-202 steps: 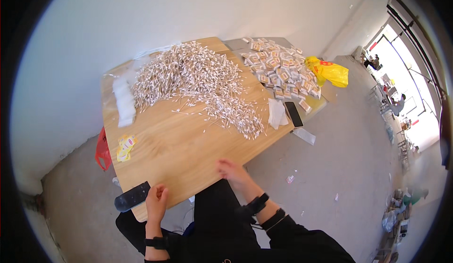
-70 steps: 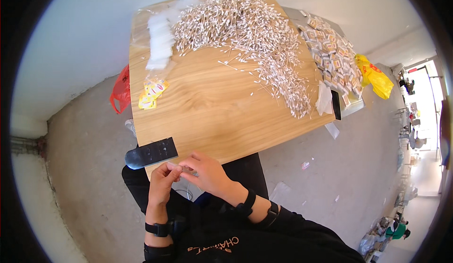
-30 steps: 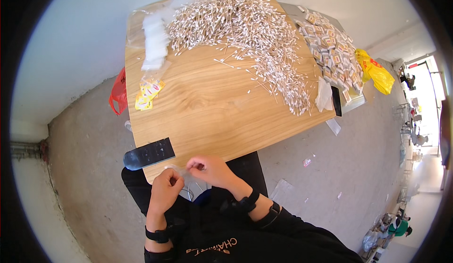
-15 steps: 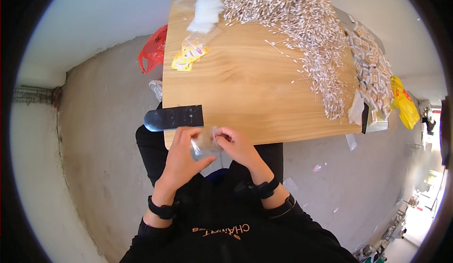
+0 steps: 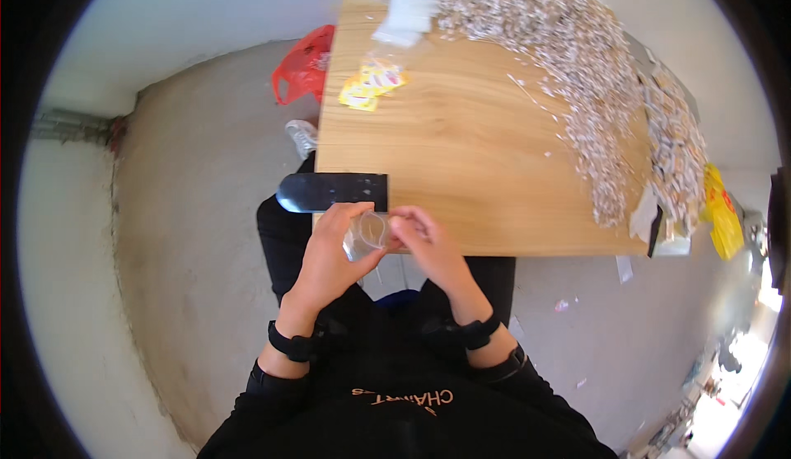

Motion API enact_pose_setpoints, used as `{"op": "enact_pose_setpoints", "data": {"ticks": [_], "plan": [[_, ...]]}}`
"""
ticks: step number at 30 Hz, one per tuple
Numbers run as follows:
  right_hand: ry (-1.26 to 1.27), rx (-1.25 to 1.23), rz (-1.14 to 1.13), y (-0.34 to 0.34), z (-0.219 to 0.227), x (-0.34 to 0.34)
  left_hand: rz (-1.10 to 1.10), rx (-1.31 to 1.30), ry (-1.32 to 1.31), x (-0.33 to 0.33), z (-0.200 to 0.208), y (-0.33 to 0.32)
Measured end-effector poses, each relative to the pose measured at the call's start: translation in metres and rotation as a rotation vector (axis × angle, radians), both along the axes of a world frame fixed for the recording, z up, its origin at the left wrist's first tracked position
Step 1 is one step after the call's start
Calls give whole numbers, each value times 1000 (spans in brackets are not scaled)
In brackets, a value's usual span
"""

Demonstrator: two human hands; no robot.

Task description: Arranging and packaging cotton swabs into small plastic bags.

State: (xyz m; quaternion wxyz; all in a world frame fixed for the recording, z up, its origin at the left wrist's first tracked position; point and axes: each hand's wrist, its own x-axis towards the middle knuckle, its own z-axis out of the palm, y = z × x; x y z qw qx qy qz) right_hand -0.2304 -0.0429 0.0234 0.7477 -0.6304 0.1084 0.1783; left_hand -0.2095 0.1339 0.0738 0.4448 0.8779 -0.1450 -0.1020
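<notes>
Over the table's near left edge, my left hand (image 5: pixel 328 253) is wrapped round a small clear plastic container (image 5: pixel 355 243), thumb below and fingers above. Its round mouth is turned up toward me, and I see nothing plainly inside. My right hand (image 5: pixel 441 253) is at the container's right rim, fingers curled and thumb and forefinger drawn together against it. What may lie between those fingertips is too small to make out. Just beyond my left hand, a dark flat strip with a rounded end (image 5: pixel 334 192) sticks out past the table's left edge.
A large heap of cotton swabs (image 5: pixel 568 55) curves over the far and right table (image 5: pixel 461 162). Yellow packets (image 5: pixel 371 86) and stacked clear bags (image 5: pixel 408 6) lie far left. Many small packs (image 5: pixel 677 142) are piled on the right. Red (image 5: pixel 305 67) and yellow bags (image 5: pixel 722 216) hang beside the table.
The view has shifted, so the table appears further right. The container's round mouth has turned into sight, and my right fingers have moved from over it to its right rim.
</notes>
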Motion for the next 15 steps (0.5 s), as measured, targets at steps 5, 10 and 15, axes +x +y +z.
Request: {"op": "enact_pose_setpoints", "data": {"ticks": [5,10,15], "plan": [[15,-32,-83,-32,-18,0,236,189,-91,10,-5,66],[157,-8,-102,-38,-16,8,301,426,-39,17,-43,116],[155,-7,-98,-37,-18,8,207,534,-86,41,-58,120]]}}
